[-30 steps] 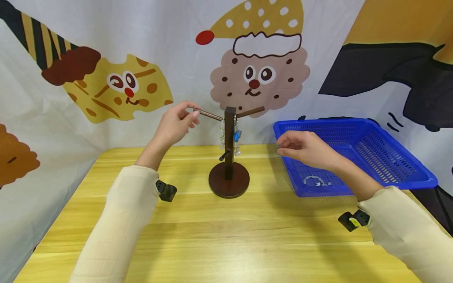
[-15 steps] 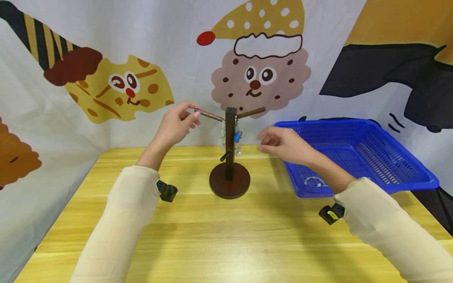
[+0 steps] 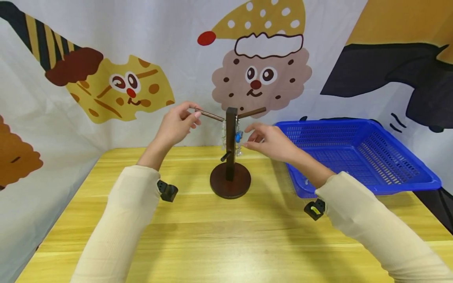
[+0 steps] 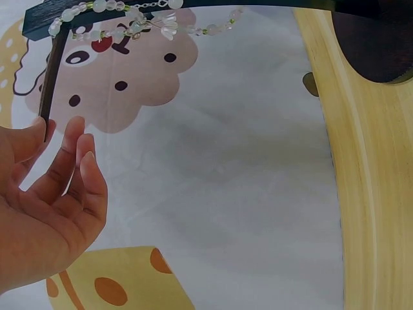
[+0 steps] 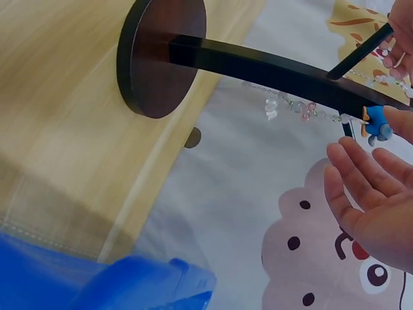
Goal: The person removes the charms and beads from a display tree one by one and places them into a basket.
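Note:
A dark wooden jewelry stand (image 3: 230, 169) with a round base and slanting pegs stands on the table. My left hand (image 3: 178, 124) pinches the tip of its left peg (image 3: 211, 115) between thumb and forefinger. Beaded bracelets hang close to the post: one of clear and pale green beads (image 4: 97, 33) on the left, another of clear and pinkish beads (image 5: 297, 107) on the right. A blue figure charm (image 5: 377, 124) hangs at the right one. My right hand (image 3: 270, 142) is beside this charm, fingers loosely bent, thumb tip very near it; contact is hard to tell.
A blue plastic basket (image 3: 400, 184) stands at the table's right, partly behind my right forearm. Something pale inside it is mostly hidden by the arm. A printed cloth (image 3: 191, 70) hangs behind the wooden table (image 3: 212, 236).
My right hand has moved left from above the basket's edge to the blue charm at the stand. The left hand keeps its hold on the peg.

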Motion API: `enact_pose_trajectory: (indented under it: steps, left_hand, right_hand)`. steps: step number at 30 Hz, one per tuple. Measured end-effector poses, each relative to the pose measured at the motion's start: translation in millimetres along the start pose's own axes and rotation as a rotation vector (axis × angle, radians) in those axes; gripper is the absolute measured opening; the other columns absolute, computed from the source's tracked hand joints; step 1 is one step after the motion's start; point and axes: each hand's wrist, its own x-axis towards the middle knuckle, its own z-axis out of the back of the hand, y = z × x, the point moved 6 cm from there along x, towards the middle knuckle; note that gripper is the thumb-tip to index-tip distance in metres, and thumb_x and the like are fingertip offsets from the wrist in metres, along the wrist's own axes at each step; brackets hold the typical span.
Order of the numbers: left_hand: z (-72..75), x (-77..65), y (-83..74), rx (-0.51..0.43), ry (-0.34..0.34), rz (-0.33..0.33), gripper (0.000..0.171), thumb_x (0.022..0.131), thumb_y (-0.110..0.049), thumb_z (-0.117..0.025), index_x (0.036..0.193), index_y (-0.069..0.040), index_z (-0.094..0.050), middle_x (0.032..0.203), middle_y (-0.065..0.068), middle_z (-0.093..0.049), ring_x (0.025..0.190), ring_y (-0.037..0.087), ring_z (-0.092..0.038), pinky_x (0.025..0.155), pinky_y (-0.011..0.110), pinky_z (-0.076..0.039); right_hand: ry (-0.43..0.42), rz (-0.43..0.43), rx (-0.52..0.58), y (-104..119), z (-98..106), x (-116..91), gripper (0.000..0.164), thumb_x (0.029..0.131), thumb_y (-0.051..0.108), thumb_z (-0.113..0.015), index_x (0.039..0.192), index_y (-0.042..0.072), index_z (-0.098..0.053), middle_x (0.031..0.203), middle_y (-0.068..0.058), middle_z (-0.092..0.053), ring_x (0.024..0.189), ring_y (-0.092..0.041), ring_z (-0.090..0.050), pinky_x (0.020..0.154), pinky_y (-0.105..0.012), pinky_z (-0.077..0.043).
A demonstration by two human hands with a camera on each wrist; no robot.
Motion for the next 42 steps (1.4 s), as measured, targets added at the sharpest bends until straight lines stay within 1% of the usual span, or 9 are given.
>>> enact_pose_trajectory:
  steps: [8,16,24,33,38,42]
  left_hand:
    - [0.7,0.6,1.3,-0.005,-0.005,0.012,0.029,0.097,-0.027,-0.045,0.121,-0.013,-0.054,0.095,0.013,-0.064,0.084,0.023,-0.056,0.070,0.036,-0.044]
    - [0.1,1.5,0.5,-0.008,-0.004,0.015,0.029,0.096,-0.027,-0.046,0.121,-0.013,-0.054,0.095,0.014,-0.064,0.084,0.023,-0.056,0.070,0.036,-0.044]
    - [0.7,1.3,0.3,-0.006,-0.010,0.006,0.029,0.096,-0.027,-0.046,0.121,-0.013,-0.054,0.094,0.014,-0.064,0.084,0.023,-0.056,0.070,0.036,-0.044]
    - [-0.1,0.6,0.2,-0.004,-0.005,0.005,0.029,0.097,-0.026,-0.046,0.121,-0.013,-0.054,0.093,0.012,-0.064,0.083,0.022,-0.056,0.069,0.035,-0.044]
    - [-0.1,0.5,0.1,-0.006,-0.002,0.007,0.029,0.097,-0.026,-0.046,0.121,-0.013,-0.054,0.093,0.012,-0.064,0.083,0.022,-0.056,0.069,0.036,-0.044]
    - [0.1,0.6,0.4,-0.008,-0.004,0.008,0.029,0.097,-0.026,-0.046,0.121,-0.013,-0.054,0.093,0.012,-0.064,0.084,0.023,-0.056,0.069,0.036,-0.044]
  right_hand:
    - [-0.037,0.003,0.055,6,-6,8,0.036,0.084,0.018,-0.068,0.113,0.001,-0.055,0.081,-0.008,-0.064,0.071,-0.019,-0.060,0.066,-0.034,-0.047]
    - [-0.080,-0.005,0.048,8,-10,12,0.031,0.083,0.016,-0.068,0.106,-0.001,-0.056,0.076,-0.009,-0.065,0.064,-0.019,-0.059,0.058,-0.031,-0.045]
    - [-0.067,-0.005,0.049,8,-12,12,0.028,0.085,0.016,-0.066,0.107,0.000,-0.056,0.076,-0.008,-0.064,0.063,-0.018,-0.058,0.055,-0.030,-0.043]
    - [-0.047,-0.009,0.040,9,-9,7,0.032,0.085,0.016,-0.066,0.111,-0.001,-0.056,0.079,-0.009,-0.065,0.068,-0.019,-0.060,0.058,-0.032,-0.045]
    - [-0.042,-0.028,0.023,7,-5,4,0.033,0.085,0.019,-0.066,0.112,0.001,-0.057,0.080,-0.008,-0.065,0.070,-0.019,-0.060,0.061,-0.033,-0.046]
    - [-0.040,-0.021,0.015,6,-2,2,0.034,0.085,0.020,-0.066,0.113,0.002,-0.058,0.081,-0.008,-0.065,0.071,-0.019,-0.060,0.062,-0.034,-0.047]
